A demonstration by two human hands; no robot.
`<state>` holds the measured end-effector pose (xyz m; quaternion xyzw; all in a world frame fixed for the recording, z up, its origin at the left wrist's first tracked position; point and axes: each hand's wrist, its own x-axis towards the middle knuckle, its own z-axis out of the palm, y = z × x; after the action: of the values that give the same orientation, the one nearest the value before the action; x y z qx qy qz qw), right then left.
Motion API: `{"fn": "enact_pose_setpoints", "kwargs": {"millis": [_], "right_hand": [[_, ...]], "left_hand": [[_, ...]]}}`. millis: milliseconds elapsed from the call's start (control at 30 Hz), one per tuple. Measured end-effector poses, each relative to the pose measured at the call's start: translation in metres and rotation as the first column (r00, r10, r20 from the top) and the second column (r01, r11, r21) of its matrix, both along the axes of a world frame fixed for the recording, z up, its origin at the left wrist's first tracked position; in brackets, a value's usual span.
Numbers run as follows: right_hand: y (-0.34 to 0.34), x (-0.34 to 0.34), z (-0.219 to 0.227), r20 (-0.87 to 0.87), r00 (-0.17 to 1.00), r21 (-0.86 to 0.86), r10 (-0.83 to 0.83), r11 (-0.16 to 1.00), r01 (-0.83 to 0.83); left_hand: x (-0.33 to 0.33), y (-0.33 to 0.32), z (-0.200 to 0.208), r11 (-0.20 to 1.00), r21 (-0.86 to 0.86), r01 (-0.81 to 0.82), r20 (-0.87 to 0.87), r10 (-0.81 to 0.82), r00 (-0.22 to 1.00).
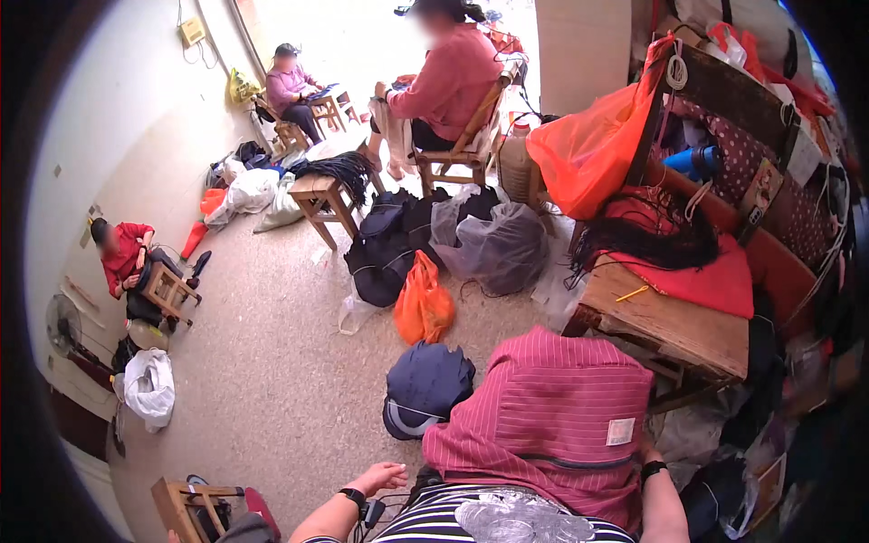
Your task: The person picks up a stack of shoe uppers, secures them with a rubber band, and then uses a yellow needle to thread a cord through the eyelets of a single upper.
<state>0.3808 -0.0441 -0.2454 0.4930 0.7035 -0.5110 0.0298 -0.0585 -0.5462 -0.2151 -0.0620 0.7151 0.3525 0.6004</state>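
A red pinstriped cloth (552,407) with a small white label (620,432) and a dark band near its lower edge covers my lap. My left hand (384,477) is raised to the left of the cloth, its fingers curled in a pinch; whatever they may hold is too small to make out. At the cloth's right edge is my right hand (648,452), its fingers mostly hidden by the fabric and blur. A round navy fabric bundle (429,389) with a grey band sits on the floor against the cloth's left side.
To my right, a wooden bench (670,326) carries black cords (661,237), red cloth and a yellow pen-like tool (632,293). Ahead lie an orange bag (423,303), dark bundles and a grey plastic bag (502,244). Several seated people work farther off; a stool (186,511) stands lower left.
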Motion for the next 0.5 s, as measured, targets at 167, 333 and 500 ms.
{"fn": "enact_pose_setpoints", "kwargs": {"millis": [167, 333, 500], "right_hand": [[0.006, -0.004, -0.001, 0.328, 0.936, 0.096, 0.128, 0.981, -0.168], [0.016, 0.118, -0.125, 0.115, 0.991, -0.15, -0.072, 0.985, 0.089], [0.053, 0.237, -0.199, -0.151, 0.87, -0.434, -0.47, 0.822, 0.369]], "left_hand": [[-0.005, -0.012, -0.018, 0.999, 0.017, -0.037, 0.032, 0.036, 0.999], [-0.007, -0.004, -0.009, 0.997, 0.065, -0.036, -0.028, 0.038, 0.999], [-0.016, 0.046, -0.014, 0.991, 0.133, -0.011, -0.059, 0.019, 0.998]]}}
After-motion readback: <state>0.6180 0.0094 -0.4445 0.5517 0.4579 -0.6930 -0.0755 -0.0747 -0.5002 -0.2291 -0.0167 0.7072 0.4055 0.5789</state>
